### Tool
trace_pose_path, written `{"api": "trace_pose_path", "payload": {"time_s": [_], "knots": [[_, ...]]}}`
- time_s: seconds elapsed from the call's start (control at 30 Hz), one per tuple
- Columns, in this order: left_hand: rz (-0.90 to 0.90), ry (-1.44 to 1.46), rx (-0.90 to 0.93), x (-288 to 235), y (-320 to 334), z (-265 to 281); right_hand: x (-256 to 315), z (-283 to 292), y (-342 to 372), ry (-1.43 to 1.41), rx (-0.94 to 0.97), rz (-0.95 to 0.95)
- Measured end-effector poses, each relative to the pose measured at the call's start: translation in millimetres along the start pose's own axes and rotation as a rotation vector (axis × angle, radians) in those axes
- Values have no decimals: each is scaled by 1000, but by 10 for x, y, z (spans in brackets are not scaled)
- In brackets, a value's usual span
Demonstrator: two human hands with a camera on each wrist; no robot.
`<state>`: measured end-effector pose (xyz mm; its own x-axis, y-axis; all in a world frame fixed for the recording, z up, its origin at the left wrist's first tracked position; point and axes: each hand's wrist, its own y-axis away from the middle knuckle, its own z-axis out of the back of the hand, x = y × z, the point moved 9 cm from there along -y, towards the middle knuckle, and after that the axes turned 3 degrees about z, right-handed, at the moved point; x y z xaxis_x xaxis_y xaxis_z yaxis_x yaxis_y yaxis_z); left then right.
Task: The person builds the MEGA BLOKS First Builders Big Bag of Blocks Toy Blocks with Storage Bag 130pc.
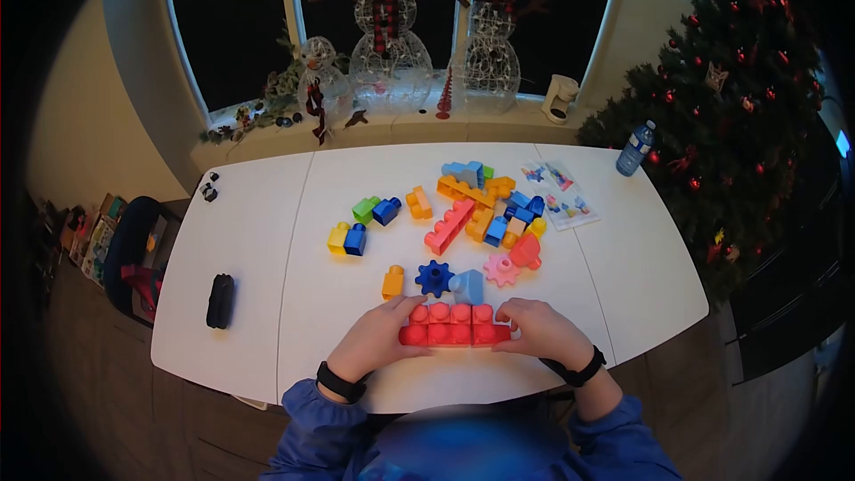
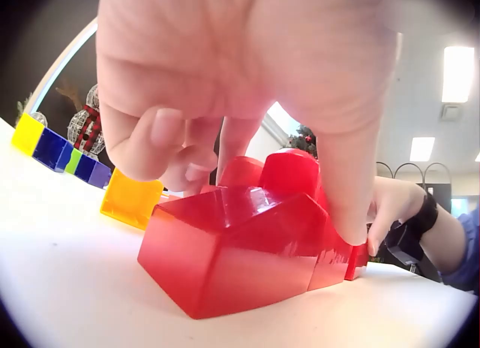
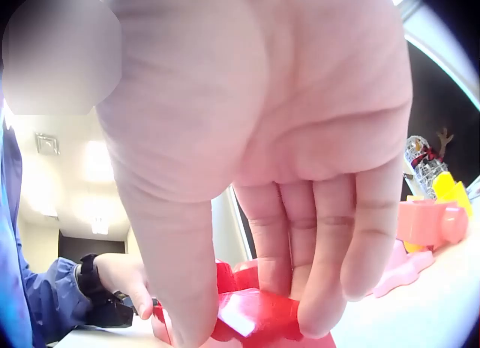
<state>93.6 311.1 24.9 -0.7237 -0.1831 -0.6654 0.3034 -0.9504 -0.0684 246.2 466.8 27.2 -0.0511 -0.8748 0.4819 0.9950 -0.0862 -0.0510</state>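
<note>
A row of red building blocks (image 1: 450, 333) lies on the white table (image 1: 347, 370) close to the person's body, studs facing up and away. My left hand (image 1: 378, 336) grips its left end, thumb on the near side and fingers on the far side. The right hand (image 1: 545, 335) holds the opposite end the same way. In the left wrist view, a red block with a sloped end (image 2: 225, 250) sits under the palm. Under the right palm, another sloped red piece (image 3: 259, 314) shows between thumb and fingers. Just beyond are a light blue block (image 1: 467, 287) and a dark blue gear (image 1: 434, 277).
An orange block (image 1: 393, 282) and a pink gear (image 1: 501, 270) lie near the hands. Farther back is a pile of coloured blocks (image 1: 481, 205), beside a printed sheet (image 1: 563, 196). A black case (image 1: 220, 301) lies at left; a water bottle (image 1: 635, 150) stands back right.
</note>
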Motion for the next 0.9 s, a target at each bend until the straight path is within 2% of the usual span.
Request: {"api": "trace_pose_path", "payload": {"time_s": [0.2,0.4,0.5,0.73,0.9], "knots": [[1,35,0,54,-11,6,90,141,-84,-98,-95,9],[7,44,-11,50,-26,-2,62,81,-182,-69,-32,26],[5,43,-21,39,-29,16,108,103,-211,-91,42,-62],[17,-25,6,37,-43,-12,30,18,-222,-66,1,-42],[-35,-3,-191,-146,55,283,143,235,-190,-76,-23,-62]]}}
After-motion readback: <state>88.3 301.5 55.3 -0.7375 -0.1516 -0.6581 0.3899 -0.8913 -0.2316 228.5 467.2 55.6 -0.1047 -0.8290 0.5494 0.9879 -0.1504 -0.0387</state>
